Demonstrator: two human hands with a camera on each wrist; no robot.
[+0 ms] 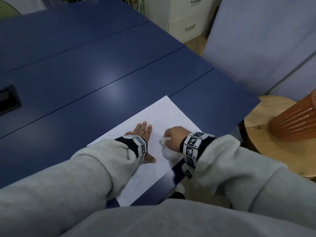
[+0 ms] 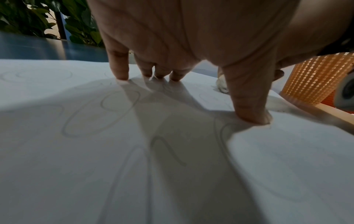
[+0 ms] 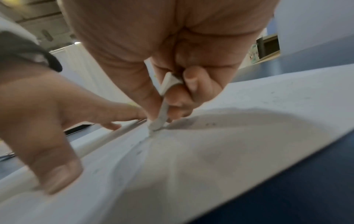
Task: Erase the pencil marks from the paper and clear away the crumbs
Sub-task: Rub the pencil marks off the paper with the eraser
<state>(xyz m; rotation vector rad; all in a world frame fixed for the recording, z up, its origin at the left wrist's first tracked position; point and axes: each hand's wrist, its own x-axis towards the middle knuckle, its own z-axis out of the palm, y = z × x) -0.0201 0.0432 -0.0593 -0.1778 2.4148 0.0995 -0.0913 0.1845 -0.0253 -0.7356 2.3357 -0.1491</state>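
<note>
A white sheet of paper (image 1: pixel 172 115) with faint pencil loops (image 2: pixel 99 115) lies on the blue table near its front right corner. My left hand (image 1: pixel 142 134) lies flat on the sheet, fingers (image 2: pixel 119 68) straight and thumb pressed down, holding it still. My right hand (image 1: pixel 172 136) grips a white eraser (image 1: pixel 164 140) in curled fingers just right of the left hand. The eraser (image 3: pixel 162 112) tip touches the paper (image 3: pixel 249 136). Small dark crumbs (image 3: pixel 209 124) are scattered on the sheet beside the tip.
The blue table (image 1: pixel 102 65) stretches away to the left and far side. A black recessed socket (image 1: pixel 8 100) sits at its left edge. An orange perforated basket (image 1: pixel 297 118) stands on a round wooden stool (image 1: pixel 259 142) to the right. White drawers (image 1: pixel 188 19) are behind.
</note>
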